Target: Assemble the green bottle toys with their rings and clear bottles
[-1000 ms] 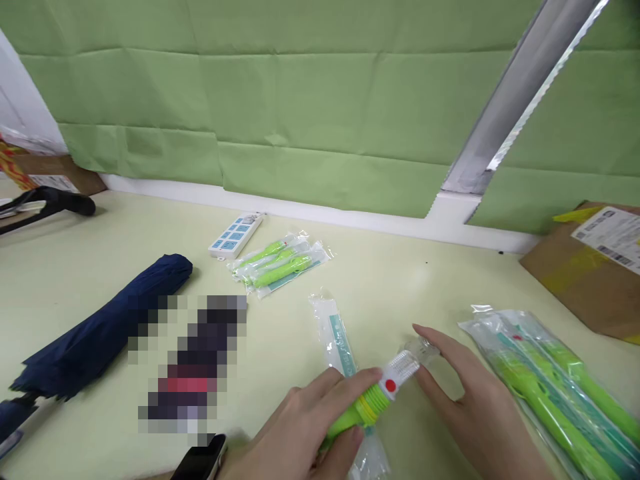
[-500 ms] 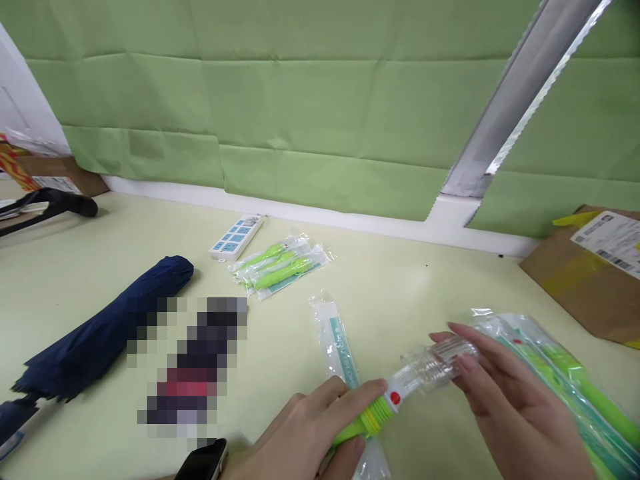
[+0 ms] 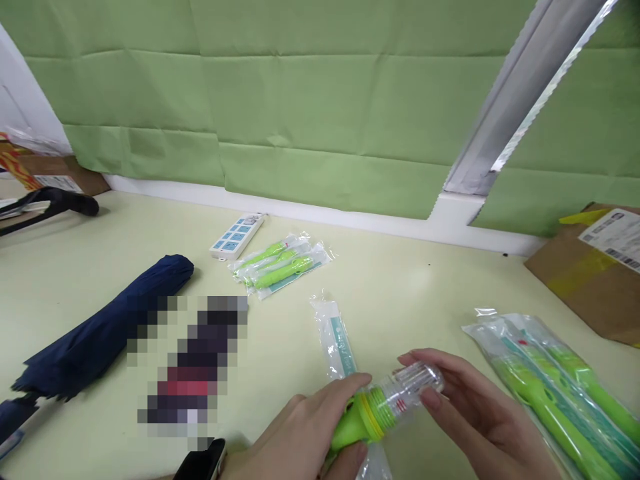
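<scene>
My left hand [image 3: 315,427] is wrapped round a lime-green plastic handle [image 3: 350,427] with a threaded neck and a yellow ring. A ribbed clear plastic cap [image 3: 415,387] covers the handle's upper end, and red marks show through it. Fingers and thumb of my right hand [image 3: 480,413] grip that cap from the right. Under my left hand lies a clear plastic sleeve [image 3: 340,347] with a teal strip. To the right of my right hand are several bagged green handles [image 3: 555,380], side by side.
More bagged green handles [image 3: 287,263] lie near a white power strip [image 3: 239,237] farther back. On the left are a folded navy umbrella [image 3: 110,327] and a blurred-out object [image 3: 200,360]. A cardboard box [image 3: 590,273] stands at the right, before a green-covered wall [image 3: 320,113].
My right hand has moved left and slightly down with the clear cap. The cap has slid over the white, red-dotted part and now reaches the green threaded neck.
</scene>
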Demonstrator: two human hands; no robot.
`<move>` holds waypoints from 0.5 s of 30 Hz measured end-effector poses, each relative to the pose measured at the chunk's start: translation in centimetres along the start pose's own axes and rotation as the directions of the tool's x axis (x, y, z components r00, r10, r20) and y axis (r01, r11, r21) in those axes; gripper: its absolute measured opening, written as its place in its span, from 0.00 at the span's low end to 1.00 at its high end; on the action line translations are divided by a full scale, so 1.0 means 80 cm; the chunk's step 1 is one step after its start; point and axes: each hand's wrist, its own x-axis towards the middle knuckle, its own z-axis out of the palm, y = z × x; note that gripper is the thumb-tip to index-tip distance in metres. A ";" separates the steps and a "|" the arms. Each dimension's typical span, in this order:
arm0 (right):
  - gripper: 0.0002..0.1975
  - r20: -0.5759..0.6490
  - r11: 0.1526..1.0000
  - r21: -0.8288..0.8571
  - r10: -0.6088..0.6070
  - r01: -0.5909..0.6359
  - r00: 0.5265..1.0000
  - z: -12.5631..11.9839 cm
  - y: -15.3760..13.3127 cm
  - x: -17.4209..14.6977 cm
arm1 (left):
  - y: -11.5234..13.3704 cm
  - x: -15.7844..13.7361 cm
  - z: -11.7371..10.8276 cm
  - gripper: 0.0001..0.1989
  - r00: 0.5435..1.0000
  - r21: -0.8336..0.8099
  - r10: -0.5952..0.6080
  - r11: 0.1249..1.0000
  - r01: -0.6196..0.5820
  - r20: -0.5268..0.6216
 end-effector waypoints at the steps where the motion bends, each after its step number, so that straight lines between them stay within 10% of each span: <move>1: 0.10 0.018 1.000 0.014 0.011 -0.011 1.000 0.002 -0.003 0.000 | 0.002 -0.001 0.000 0.32 1.000 0.004 -0.013 1.000 0.013 -0.018; 15: 0.15 0.101 0.984 -0.180 0.039 -0.020 0.994 -0.012 0.006 -0.001 | 0.012 0.005 -0.006 0.32 0.993 0.138 -0.044 0.990 0.029 0.111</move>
